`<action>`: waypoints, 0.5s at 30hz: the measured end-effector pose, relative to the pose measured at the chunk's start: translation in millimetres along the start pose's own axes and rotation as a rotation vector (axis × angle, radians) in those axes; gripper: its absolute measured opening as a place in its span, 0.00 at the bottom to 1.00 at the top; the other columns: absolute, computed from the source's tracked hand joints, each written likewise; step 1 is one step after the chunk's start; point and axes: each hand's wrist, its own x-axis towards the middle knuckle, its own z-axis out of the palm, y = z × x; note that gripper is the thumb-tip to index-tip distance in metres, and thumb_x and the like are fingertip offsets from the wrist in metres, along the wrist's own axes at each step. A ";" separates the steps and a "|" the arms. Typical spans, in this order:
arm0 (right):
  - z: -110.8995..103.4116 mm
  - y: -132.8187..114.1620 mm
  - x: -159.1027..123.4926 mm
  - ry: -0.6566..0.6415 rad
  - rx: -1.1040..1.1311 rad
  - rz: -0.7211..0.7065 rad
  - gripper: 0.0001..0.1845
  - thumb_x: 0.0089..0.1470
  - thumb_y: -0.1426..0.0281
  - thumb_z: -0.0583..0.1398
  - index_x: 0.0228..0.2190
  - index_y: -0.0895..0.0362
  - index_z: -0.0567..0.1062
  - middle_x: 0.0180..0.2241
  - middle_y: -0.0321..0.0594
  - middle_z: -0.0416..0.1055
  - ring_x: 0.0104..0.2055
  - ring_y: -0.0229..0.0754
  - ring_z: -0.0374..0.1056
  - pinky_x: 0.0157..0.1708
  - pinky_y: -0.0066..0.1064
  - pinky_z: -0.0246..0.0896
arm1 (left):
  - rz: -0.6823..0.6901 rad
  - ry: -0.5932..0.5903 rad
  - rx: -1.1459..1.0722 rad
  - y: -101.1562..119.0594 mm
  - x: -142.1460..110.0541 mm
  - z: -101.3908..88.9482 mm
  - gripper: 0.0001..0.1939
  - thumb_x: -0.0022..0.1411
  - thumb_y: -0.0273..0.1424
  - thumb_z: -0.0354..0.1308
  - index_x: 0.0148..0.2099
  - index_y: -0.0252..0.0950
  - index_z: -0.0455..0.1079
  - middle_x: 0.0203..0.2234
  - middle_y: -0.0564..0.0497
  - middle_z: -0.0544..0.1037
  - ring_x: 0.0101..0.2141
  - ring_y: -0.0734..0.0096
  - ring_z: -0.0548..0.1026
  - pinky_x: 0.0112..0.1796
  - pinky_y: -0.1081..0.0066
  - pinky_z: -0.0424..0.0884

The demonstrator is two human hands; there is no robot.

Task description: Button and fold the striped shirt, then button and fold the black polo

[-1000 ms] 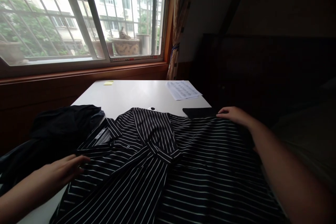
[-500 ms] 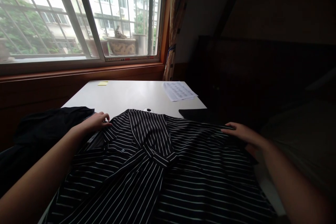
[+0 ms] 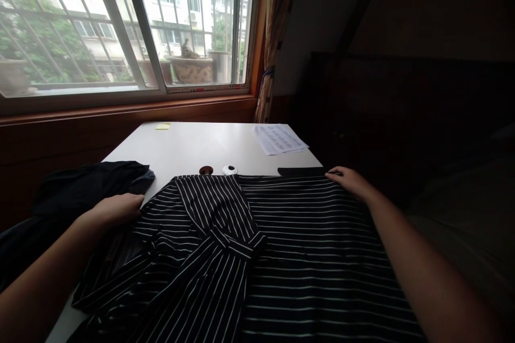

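A black shirt with thin white stripes (image 3: 298, 225) lies spread over the near part of a white table (image 3: 193, 144). One striped sleeve (image 3: 213, 198) is folded across its middle, with a cuff-like band near the centre. At the shirt's left edge my left hand (image 3: 120, 208) is closed on the cloth, its fingertips partly hidden. My right hand (image 3: 349, 179) pinches the far right corner of the shirt, beside a flat dark item (image 3: 300, 171) that sticks out behind it.
Dark clothing (image 3: 88, 187) is heaped on the left. Behind the shirt sit a brown round object (image 3: 206, 170) and a white round one (image 3: 230, 170). Printed papers (image 3: 278, 139) and a yellow note (image 3: 163, 126) lie farther back, below a barred window (image 3: 132, 27).
My left hand has moved left and nearer, closing on the cloth. My right hand has moved slightly left and away. The shirt's far edge is straighter and smoother, and the brown round object now shows.
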 end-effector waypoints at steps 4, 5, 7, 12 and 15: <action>9.5 -6.6 24.4 -0.003 -0.073 -0.011 0.17 0.53 0.57 0.62 0.39 0.55 0.79 0.40 0.44 0.79 0.45 0.52 0.73 0.45 0.37 0.67 | 0.048 0.044 -0.004 18.1 19.1 -9.5 0.18 0.54 0.44 0.55 0.36 0.37 0.76 0.38 0.38 0.80 0.36 0.48 0.78 0.35 0.60 0.72; 10.9 -6.3 28.8 -0.007 -0.088 -0.012 0.16 0.53 0.57 0.63 0.38 0.55 0.79 0.40 0.44 0.79 0.45 0.52 0.73 0.44 0.37 0.67 | 0.077 0.066 -0.022 24.6 29.0 -11.5 0.20 0.58 0.46 0.52 0.40 0.36 0.76 0.41 0.37 0.80 0.39 0.48 0.78 0.39 0.59 0.72; 12.4 -4.4 34.3 -0.014 -0.112 -0.012 0.16 0.52 0.58 0.63 0.38 0.55 0.79 0.39 0.44 0.79 0.44 0.52 0.73 0.44 0.36 0.67 | 0.139 0.104 -0.072 38.3 51.5 -13.3 0.25 0.63 0.48 0.47 0.49 0.36 0.74 0.48 0.38 0.78 0.45 0.52 0.77 0.46 0.62 0.71; 12.0 2.9 30.6 -0.026 -0.140 -0.025 0.15 0.52 0.58 0.63 0.36 0.55 0.80 0.36 0.42 0.80 0.41 0.50 0.74 0.40 0.34 0.67 | 0.226 0.157 -0.154 62.7 101.4 -4.8 0.31 0.64 0.53 0.48 0.52 0.32 0.73 0.51 0.37 0.76 0.49 0.54 0.75 0.50 0.65 0.69; 12.5 7.4 24.4 -0.013 -0.141 -0.049 0.14 0.54 0.58 0.62 0.35 0.54 0.80 0.36 0.42 0.80 0.40 0.49 0.74 0.39 0.33 0.66 | 0.246 0.151 -0.170 65.4 120.3 1.1 0.25 0.62 0.49 0.51 0.45 0.34 0.76 0.42 0.41 0.79 0.43 0.56 0.77 0.43 0.66 0.71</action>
